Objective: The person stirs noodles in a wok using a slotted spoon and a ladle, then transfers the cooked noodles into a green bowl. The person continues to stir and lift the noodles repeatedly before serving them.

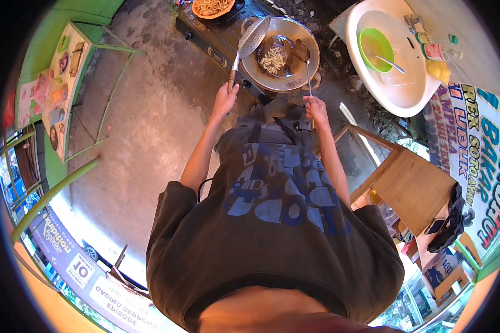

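My left hand (226, 100) grips the wooden handle of a perforated metal skimmer (254, 38), its head raised over the left rim of a wok (280, 84). The wok stands on a gas stove (208, 45) and holds dark oil. Pale short fried-looking pieces (273, 60) lie together in the oil, and a dark brown lump (301, 50) is at its right side. My right hand (316, 110) is closed on the thin handle of a metal utensil (309, 79); its tip touches or overlaps the brown lump, so its shape is hidden.
An orange bowl (213, 8) of fried-looking strips stands on the stove's far left. To the right, a white basin (393, 89) holds a green bowl (376, 50) with a spoon, with bottles alongside. A wooden cabinet (416, 187) is at my right, a green-framed table (77, 62) at far left.
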`<state>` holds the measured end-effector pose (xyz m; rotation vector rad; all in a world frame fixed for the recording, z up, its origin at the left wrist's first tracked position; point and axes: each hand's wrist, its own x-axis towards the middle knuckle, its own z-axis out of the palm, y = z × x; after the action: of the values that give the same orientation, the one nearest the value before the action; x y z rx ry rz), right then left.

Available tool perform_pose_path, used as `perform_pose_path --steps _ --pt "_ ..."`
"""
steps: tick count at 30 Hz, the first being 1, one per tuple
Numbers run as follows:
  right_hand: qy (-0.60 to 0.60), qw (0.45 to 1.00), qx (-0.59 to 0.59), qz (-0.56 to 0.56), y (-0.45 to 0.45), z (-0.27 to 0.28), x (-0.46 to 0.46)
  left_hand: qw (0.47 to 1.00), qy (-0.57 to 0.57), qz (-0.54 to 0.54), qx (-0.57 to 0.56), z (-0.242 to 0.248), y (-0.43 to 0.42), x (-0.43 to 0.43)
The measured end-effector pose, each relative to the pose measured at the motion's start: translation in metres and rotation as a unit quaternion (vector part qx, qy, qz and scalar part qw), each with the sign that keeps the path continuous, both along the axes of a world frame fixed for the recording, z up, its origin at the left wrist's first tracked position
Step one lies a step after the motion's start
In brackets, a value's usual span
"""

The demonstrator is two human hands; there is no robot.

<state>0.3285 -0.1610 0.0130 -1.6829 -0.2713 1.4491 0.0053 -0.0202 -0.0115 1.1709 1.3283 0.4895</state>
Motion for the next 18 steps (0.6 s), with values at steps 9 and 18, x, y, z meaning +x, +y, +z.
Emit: perform_pose_path --steps 9,18 --pt "-0.005 1.000 0.003 -0.006 0.003 0.005 -0.004 1.000 0.017 0.024 0.009 -0.010 -0.013 0.001" --pt "-0.103 0.995 -0.017 0.002 -0.007 0.005 -0.005 0.994 0.071 0.037 0.071 -0.010 -0.032 0.014"
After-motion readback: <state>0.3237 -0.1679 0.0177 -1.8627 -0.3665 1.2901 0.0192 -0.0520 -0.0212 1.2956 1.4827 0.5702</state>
